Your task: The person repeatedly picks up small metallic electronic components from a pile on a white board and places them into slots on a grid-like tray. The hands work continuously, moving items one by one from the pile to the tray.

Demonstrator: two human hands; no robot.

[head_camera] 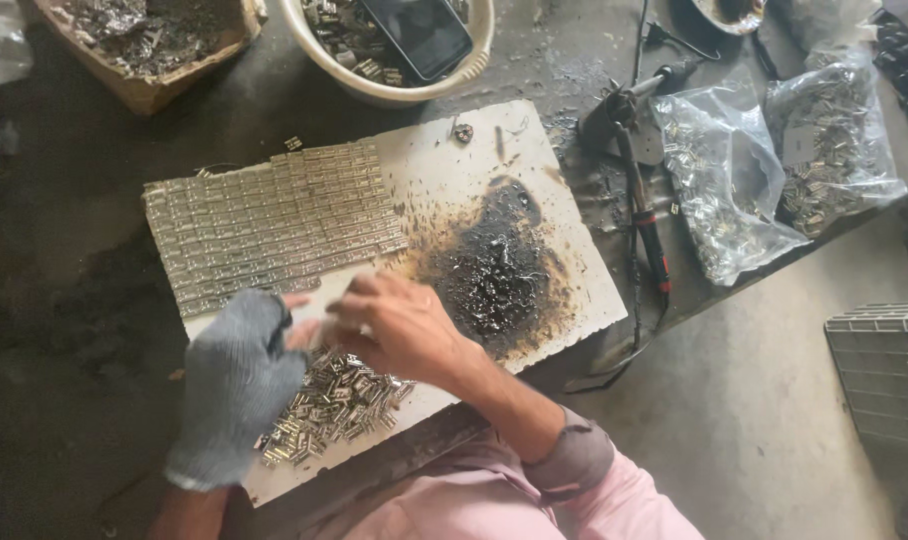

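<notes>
**Hands meet over a heap of small metal parts**

Hands first, nearest the camera at about 6 o'clock. The left hand (236, 385), in a grey fingerless knit glove, and the bare right hand (399, 325) come together, fingertips almost touching, just above a loose pile of metal pieces (336, 405). Both hands are curled, but whether either is pinching a piece cannot be told. The pile lies on the near edge of a white board (564, 255) that rests on the dark surface (64, 330).

Further out, at 10 o'clock from the hands, more of the same pieces stand in tight, brick-like rows (274, 225) on the board. At 1 o'clock from the hands the board bears a black scorched patch (494, 265).

At 3 o'clock, just past the board's edge, a soldering iron (646, 215) lies with its cord. Beyond it, two clear plastic bags (724, 185) hold more silvery parts.

Farthest off, at 12 o'clock, a cream plastic tub (389, 92) contains metal pieces and a dark phone (419, 35). At 11 o'clock, a cardboard box (159, 85) holds grey scrap.
</notes>
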